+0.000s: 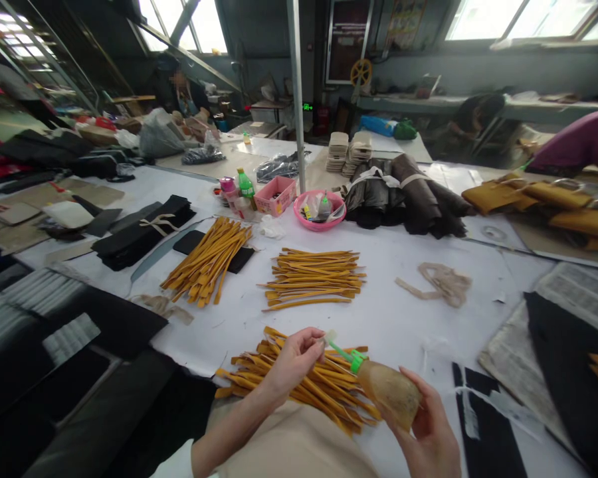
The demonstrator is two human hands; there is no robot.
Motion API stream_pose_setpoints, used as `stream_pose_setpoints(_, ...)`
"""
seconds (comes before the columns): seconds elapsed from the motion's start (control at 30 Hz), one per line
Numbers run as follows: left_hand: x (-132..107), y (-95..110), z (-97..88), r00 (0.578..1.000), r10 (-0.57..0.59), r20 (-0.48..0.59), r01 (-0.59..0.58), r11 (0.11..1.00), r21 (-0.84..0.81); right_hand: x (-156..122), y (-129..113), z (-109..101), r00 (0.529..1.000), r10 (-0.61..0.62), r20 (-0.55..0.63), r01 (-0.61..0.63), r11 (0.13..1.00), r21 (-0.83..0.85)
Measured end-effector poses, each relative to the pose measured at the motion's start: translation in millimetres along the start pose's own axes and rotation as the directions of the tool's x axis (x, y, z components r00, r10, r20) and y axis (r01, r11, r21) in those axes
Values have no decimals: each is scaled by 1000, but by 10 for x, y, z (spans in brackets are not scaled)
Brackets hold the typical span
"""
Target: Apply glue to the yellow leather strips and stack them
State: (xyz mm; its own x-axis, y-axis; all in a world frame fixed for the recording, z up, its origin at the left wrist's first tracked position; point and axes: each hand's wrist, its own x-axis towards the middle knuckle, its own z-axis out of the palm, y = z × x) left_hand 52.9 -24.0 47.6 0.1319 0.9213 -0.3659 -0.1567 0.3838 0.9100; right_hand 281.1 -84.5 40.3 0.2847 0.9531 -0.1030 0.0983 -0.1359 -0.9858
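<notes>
My right hand point(428, 428) grips a squeeze bottle point(386, 388) of brownish glue with a green nozzle, tilted up to the left. My left hand point(294, 362) pinches the tip of that nozzle, where a small whitish cap or bit shows between the fingertips. Both hands hover over a pile of yellow leather strips point(323, 388) near the front edge of the white table point(398, 312). Two more piles of yellow strips lie farther back, one in the middle point(313, 279) and one to the left point(206, 262).
A pink bowl point(319, 211), a pink box point(275, 196) and a green-capped bottle point(246, 184) stand beside a metal pole point(296, 93). Dark leather bundles point(403, 196), tan pieces point(533, 199) and black sheets point(144, 232) lie around. Other people work at the back.
</notes>
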Motion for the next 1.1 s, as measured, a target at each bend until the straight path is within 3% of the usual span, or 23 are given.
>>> stream_pose_setpoints(0.33, -15, 22, 6, 1000, -26, 0, 26, 999, -33, 0, 144, -78, 983, -168, 73, 177, 975, -133)
stream_pose_setpoints(0.57, -12, 89, 34, 999, -53, 6, 54, 997, -58, -25, 168, -101, 964, -264, 44, 267, 943, -197)
stream_pose_setpoints(0.8, -8, 74, -4, 997, -81, 11, 81, 986, -146, -46, 267, 72, 976, -178, -127, 167, 982, -93)
stream_pose_setpoints(0.97, 12, 78, -21, 998, -56, 18, 58, 986, -157, -82, 220, 239, 988, -34, -150, 40, 998, 38)
stream_pose_setpoints(1.1, 42, 57, -39, 998, -57, 13, 58, 982, -180, -65, 205, 304, 976, -22, -215, 45, 994, 100)
